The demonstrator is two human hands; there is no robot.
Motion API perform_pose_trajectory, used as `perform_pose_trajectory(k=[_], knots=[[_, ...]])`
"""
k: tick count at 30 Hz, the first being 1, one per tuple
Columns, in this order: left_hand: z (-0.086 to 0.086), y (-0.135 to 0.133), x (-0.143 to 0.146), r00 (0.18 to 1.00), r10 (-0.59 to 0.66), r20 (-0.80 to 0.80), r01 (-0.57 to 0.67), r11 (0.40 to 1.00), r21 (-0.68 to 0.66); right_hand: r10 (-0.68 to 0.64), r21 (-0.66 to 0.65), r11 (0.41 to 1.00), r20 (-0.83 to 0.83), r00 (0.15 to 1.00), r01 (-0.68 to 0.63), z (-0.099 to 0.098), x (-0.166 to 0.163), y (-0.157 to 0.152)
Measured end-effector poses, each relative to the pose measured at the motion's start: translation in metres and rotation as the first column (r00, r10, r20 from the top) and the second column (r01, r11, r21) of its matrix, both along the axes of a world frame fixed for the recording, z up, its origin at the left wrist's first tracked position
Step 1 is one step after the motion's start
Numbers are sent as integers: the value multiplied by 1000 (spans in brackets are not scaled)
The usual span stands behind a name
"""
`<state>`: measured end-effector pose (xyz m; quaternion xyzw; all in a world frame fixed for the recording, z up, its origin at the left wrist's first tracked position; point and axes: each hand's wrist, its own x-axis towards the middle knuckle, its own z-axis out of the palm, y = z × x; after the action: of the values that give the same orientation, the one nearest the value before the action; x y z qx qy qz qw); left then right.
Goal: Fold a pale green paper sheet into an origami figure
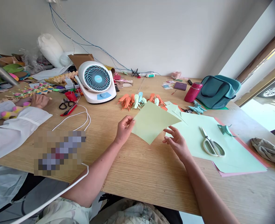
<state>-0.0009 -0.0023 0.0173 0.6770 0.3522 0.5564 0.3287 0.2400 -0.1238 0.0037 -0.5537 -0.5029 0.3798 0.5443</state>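
A square sheet of pale green paper point(152, 121) is held up in front of me, one corner pointing down. My left hand point(124, 129) pinches its left corner between thumb and fingers. Beside the paper's lower right edge, my right hand point(176, 141) is open with its fingers apart and curled; I cannot tell whether a fingertip touches the sheet. Scissors with white handles point(212, 144) lie on a stack of large pale green sheets point(235, 155) to the right. A folded green paper figure point(226, 130) rests on the same stack.
Orange, green and blue folded paper pieces point(128, 101) lie behind the sheet. A white fan point(96, 82) stands back left, near red-handled pliers point(69, 110) and white cables. Back right are a pink bottle point(193, 92) and teal bag point(217, 91). Another person's hand point(39, 101) is at left.
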Motion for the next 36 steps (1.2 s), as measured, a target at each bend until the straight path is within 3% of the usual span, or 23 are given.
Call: perform_pose_trajectory(k=[7, 9, 11, 13, 14, 15, 17, 18, 19, 21, 22, 23, 24, 29, 34, 36], knots=[[21, -28, 3, 998, -50, -48, 62, 947, 315, 35, 153, 988, -75, 997, -24, 0, 2, 2], [22, -26, 2, 999, 29, -13, -23, 949, 314, 3, 165, 986, 29, 1000, -8, 0, 0, 0], [19, -19, 0, 987, 152, 55, -162, 948, 274, -44, 140, 990, 240, 970, 10, -1, -14, -9], [14, -7, -4, 950, 274, 149, -303, 925, 228, -36, 133, 990, 515, 856, -39, -1, -40, -25], [11, -1, -6, 934, 308, 179, -342, 916, 209, 29, 137, 979, 633, 774, -149, -1, -56, -35], [8, 5, -9, 922, 328, 204, -366, 910, 193, 142, 113, 940, 729, 670, -322, -1, -70, -44], [4, 14, -12, 911, 335, 241, -378, 911, 163, 322, 37, 780, 831, 453, -624, -1, -90, -56], [2, 17, -13, 908, 338, 247, -380, 913, 150, 366, -1, 716, 852, 374, -698, -1, -92, -58], [1, 19, -14, 907, 340, 249, -381, 914, 137, 367, -24, 709, 866, 340, -705, -1, -89, -57], [1, 20, -14, 905, 351, 240, -387, 915, 119, 261, -13, 816, 901, 347, -578, -2, -70, -50], [1, 19, -13, 906, 353, 232, -386, 915, 114, 140, 38, 900, 918, 370, -435, -2, -59, -46], [2, 18, -13, 909, 352, 225, -383, 917, 113, 36, 89, 948, 924, 381, -307, -1, -48, -43], [2, 16, -11, 912, 347, 217, -377, 919, 115, -5, 107, 963, 924, 383, -245, 0, -40, -42], [5, 0, -4, 940, 318, 122, -336, 924, 183, 12, 97, 978, 860, 511, -187, 1, -36, -53], [8, -23, -1, 972, 227, -69, -202, 945, 259, -90, 56, 996, 720, 689, 71, -8, -30, -59], [12, -35, -6, 972, 193, -137, -142, 938, 315, -154, 96, 988, 648, 746, 120, -9, -24, -62]])
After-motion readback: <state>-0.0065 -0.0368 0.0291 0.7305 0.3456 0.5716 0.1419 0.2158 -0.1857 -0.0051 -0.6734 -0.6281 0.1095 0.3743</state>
